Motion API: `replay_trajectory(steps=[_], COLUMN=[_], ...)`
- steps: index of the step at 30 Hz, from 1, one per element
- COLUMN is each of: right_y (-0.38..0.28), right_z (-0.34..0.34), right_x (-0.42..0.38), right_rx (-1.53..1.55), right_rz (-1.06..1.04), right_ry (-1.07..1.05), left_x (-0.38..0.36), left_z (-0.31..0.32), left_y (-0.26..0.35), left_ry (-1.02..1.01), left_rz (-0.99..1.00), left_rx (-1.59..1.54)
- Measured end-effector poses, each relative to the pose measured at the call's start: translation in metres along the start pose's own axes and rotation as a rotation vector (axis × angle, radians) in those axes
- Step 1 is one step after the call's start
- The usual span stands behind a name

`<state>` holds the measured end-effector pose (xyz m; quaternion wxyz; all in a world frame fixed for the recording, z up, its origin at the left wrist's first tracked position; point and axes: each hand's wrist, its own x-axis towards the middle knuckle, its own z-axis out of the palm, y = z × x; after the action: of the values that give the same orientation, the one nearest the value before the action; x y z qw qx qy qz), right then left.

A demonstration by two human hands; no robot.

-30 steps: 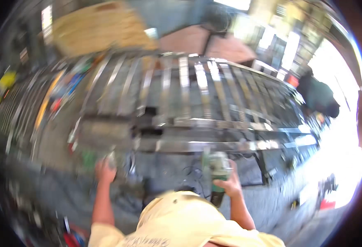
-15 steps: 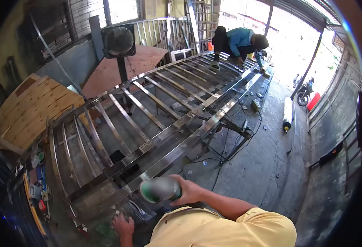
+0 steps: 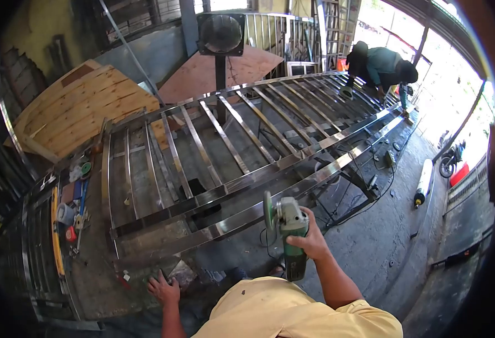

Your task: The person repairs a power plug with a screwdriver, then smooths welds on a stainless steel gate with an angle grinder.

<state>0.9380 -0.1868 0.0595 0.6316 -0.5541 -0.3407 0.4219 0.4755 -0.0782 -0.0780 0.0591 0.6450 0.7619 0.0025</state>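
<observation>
A green angle grinder (image 3: 295,236) with a silver head and a disc at its left side is upright in my right hand (image 3: 311,236), whose fingers wrap round its body. My left hand (image 3: 164,288) has its fingers spread and holds nothing; it is low, beside a small flat plate (image 3: 183,275) near the front edge of the metalwork. Just beyond both hands lies a long shiny metal bar (image 3: 233,223). Behind it a large metal frame with many crossbars (image 3: 223,135) stretches away to the upper right.
A co-worker (image 3: 384,67) crouches at the frame's far end. Tools, a level (image 3: 56,231) and a red tape measure (image 3: 70,234) lie at the left. Wooden panels (image 3: 90,107) and a fan (image 3: 220,35) stand behind. Cables and a cylinder (image 3: 424,183) are on the right floor.
The view has turned left, so the scene sits further right. My right hand has raised and turned the grinder upright, away from my left hand. My left hand's fingers are now spread.
</observation>
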Motion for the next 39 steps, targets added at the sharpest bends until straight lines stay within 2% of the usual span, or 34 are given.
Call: replay_trajectory(steps=[4, 11, 14, 17, 23, 30, 33, 34, 37, 39], right_y=[0.004, 0.001, -0.004, 0.000, 0.018, 0.013, 0.007, 0.027, 0.018, 0.023], right_z=[0.014, 0.033, 0.035, 0.033, 0.016, 0.014, 0.011, 0.000, 0.011, 0.009], right_x=[0.008, 0.001, 0.001, 0.001, 0.001, 0.000, -0.002, 0.000, -0.009, -0.008], right_rx=[0.190, -0.133, -0.165, -0.121, 0.115, 0.344, 0.237, 0.158, 0.142, 0.122], right_rz=[0.029, 0.047, 0.044, 0.067, 0.076, 0.073, 0.123, 0.076, 0.080, 0.041], right_ry=[0.009, -0.049, -0.060, -0.056, -0.085, -0.131, -0.123, -0.080, -0.054, -0.061], left_x=[0.011, 0.016, 0.007, -0.011, -0.011, -0.001, 0.002, 0.004, 0.006, 0.007], left_z=[0.002, 0.021, 0.030, 0.036, 0.062, 0.060, 0.058, 0.050, 0.049, 0.024], left_y=[-0.022, -0.026, -0.007, 0.021, 0.020, 0.026, 0.029, 0.026, 0.003, -0.011], left_ry=[0.005, 0.157, 0.102, 0.020, 0.117, 0.073, 0.050, 0.023, 0.215, 0.265], left_rz=[-0.047, 0.046, 0.379, 0.410, 0.424, 0.394, 0.362, 0.345, 0.307, 0.259], left_rx=[-0.034, 0.015, -0.126, -0.127, -0.163, -0.179, -0.324, -0.416, -0.312, -0.251])
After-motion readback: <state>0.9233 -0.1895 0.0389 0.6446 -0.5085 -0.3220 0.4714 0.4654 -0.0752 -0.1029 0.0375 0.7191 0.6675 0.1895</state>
